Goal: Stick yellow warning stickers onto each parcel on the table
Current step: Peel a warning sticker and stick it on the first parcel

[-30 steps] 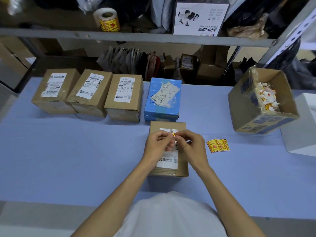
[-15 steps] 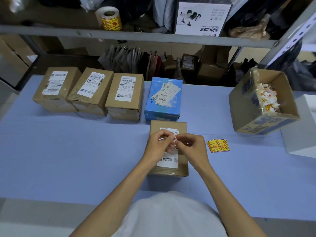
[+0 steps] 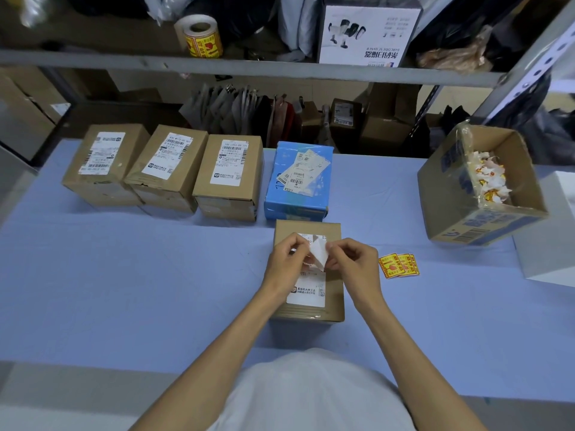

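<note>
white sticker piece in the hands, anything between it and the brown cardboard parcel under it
Nothing visible. The left hand and right hand pinch the white sticker piece over the brown cardboard parcel, whose top carries only a white shipping label with bare cardboard beside it.

Dim, bluish, even light — soft shadows, wide-angle bowing and slight blur at edges.

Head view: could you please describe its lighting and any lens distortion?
In the head view, light is dim and soft; the front parcel casts a faint shadow towards the person; wide-angle distortion leans the leftmost parcel and open carton outward; the white paper pinched by left hand and right hand is sharp.
</note>
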Demonstrator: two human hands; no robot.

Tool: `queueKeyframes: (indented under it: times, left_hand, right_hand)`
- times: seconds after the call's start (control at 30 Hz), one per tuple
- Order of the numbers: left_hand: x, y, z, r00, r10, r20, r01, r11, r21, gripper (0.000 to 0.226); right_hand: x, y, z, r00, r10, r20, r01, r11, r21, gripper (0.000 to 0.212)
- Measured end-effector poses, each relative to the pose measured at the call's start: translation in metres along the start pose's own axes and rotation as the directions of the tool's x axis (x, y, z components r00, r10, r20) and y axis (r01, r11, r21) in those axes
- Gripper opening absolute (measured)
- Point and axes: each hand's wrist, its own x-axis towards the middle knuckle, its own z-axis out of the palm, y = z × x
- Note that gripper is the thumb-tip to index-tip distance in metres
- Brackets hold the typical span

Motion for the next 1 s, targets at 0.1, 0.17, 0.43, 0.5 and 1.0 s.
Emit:
queueKeyframes:
  times: [0.1,0.17,0.43,0.5,1.0]
  left_hand:
    - [0.0004,-0.002,0.0011,0.999,0.015,0.034,-0.016,1.0,0.008,0.024]
    - [-0.0001,-0.0032,0.0016,0.999,0.035,0.034,-0.036,0.999,0.027,0.03]
    - [0.0024,-0.0076,0.0003,0.998,0.068,-0.017,-0.066,0.994,0.091,0.026]
    - [0.0029,-0.0076,0.0005,0.997,0.067,-0.025,-0.064,0.994,0.093,0.027]
    - [0.0032,-0.0076,-0.0017,0.999,0.026,-0.028,-0.026,1.0,0.012,0.031]
  right_hand:
    - [-0.0018,-0.0011,0.0037,0.998,-0.002,0.065,0.002,1.0,-0.005,0.017]
    - [-0.0022,-0.0013,0.0047,0.996,-0.002,0.09,0.002,1.0,-0.003,0.018]
    - [-0.0029,-0.0003,0.0027,0.991,0.026,0.131,-0.035,0.997,0.063,0.021]
    - [-0.0027,0.0001,0.0038,0.992,0.024,0.128,-0.031,0.998,0.056,0.02]
    - [-0.0013,0.003,0.0051,0.994,-0.004,0.112,0.008,0.999,-0.036,0.008]
